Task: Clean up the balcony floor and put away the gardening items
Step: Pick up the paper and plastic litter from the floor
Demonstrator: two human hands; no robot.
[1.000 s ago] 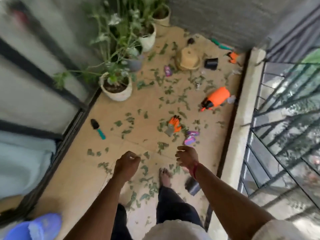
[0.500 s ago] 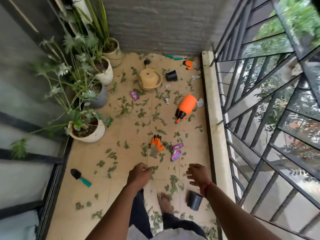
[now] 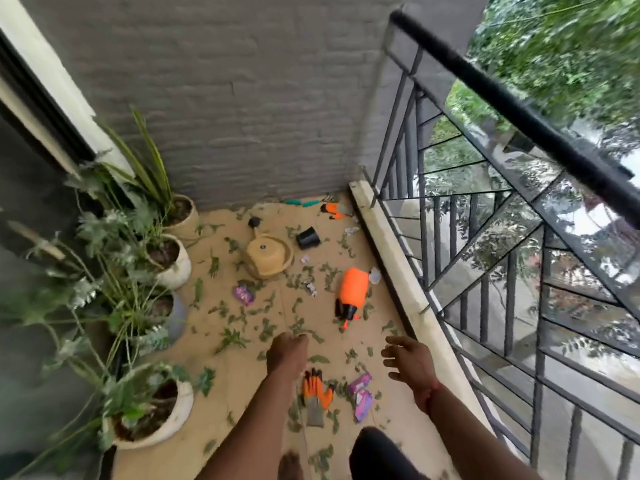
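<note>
The left hand [image 3: 287,353] has its fingers curled under into a loose fist with nothing in it; the right hand [image 3: 407,363] has its fingers spread and slightly bent, also holding nothing. Both reach out above the balcony floor [image 3: 225,393], apart from each other.

At 6 o'clock from the left hand, between the forearms, lies an orange and grey gardening glove [image 3: 317,393], with 2 purple packets [image 3: 360,396] just at its 3 o'clock. At 1 o'clock from the left hand an orange spray bottle [image 3: 351,292] lies on its side, black nozzle toward the person. At 12 o'clock sits a tan watering can [image 3: 268,256], with a small black pot [image 3: 307,237] tipped over at its 2 o'clock and another purple packet [image 3: 243,294] at its 7 o'clock. Cut green leaves [image 3: 230,339] are scattered across the floor.

Against the grey brick wall [image 3: 259,116] lie a green-handled tool [image 3: 301,203] and an orange item [image 3: 334,210] too small to name. 4 potted plants [image 3: 166,258] line the 9 o'clock side, and a black railing [image 3: 519,116] runs along the 3 o'clock side
</note>
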